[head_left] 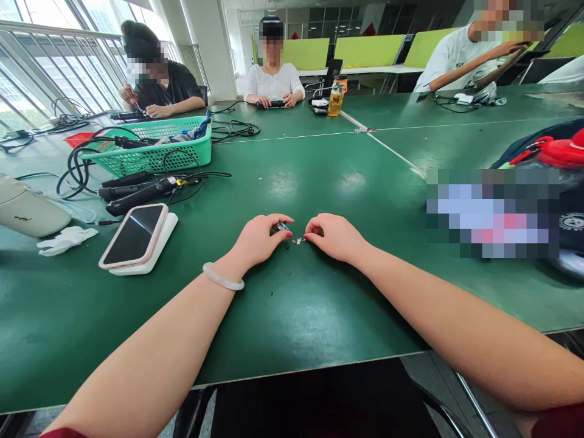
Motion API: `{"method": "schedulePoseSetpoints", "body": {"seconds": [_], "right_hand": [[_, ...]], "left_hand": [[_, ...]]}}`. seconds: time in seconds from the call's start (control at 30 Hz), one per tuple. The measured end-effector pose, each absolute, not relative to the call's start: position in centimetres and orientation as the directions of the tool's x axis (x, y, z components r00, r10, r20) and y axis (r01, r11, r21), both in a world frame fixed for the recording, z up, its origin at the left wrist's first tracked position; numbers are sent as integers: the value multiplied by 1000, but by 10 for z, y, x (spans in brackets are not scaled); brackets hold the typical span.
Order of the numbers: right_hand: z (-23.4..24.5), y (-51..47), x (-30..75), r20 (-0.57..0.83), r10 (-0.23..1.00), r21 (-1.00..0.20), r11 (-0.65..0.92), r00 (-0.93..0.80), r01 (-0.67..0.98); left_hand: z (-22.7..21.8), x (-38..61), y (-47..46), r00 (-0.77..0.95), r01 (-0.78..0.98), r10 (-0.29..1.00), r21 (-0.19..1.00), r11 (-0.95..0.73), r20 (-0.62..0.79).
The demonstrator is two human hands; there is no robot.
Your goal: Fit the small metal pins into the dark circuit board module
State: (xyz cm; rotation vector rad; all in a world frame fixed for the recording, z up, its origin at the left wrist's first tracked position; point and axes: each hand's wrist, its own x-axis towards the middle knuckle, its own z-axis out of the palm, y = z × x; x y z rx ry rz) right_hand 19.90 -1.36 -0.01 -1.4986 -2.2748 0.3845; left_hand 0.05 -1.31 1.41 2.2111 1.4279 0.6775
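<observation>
My left hand, with a pale bangle at the wrist, pinches a small silvery-grey piece between thumb and fingers. Its exact kind is too small to tell. My right hand is closed in a pinch just to the right, the fingertips at a few tiny light-coloured bits by the tabletop. Whether one of those bits is between its fingers cannot be made out. A gap separates the two hands. Tiny dark specks lie on the green table below them.
Left of my hands lie a phone on a white box, crumpled tissue, black handheld devices and a green basket with cables. A bottle stands farther back. Bags sit at right. Three people are around the table.
</observation>
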Motion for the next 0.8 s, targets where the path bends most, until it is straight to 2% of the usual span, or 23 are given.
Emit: {"method": "schedulePoseSetpoints", "body": {"seconds": [0.13, 0.37, 0.5, 0.63, 0.8], "right_hand": [[0, -16, 195, 193, 890, -417, 456, -413, 786], [0, -16, 193, 158, 901, -428, 432, -404, 794], [1, -15, 195, 180, 919, -473, 393, -350, 788], [2, -15, 197, 161, 945, -436, 327, -284, 838], [0, -17, 196, 199, 891, -415, 454, -408, 789]], "left_hand": [[13, 1, -12, 360, 720, 920, 579, -381, 158], [9, 0, -11, 389, 714, 907, 568, -408, 162], [8, -1, -11, 403, 720, 901, 552, -420, 160], [10, -1, -11, 417, 724, 895, 537, -433, 159], [11, -1, -10, 431, 707, 889, 554, -438, 153]]}}
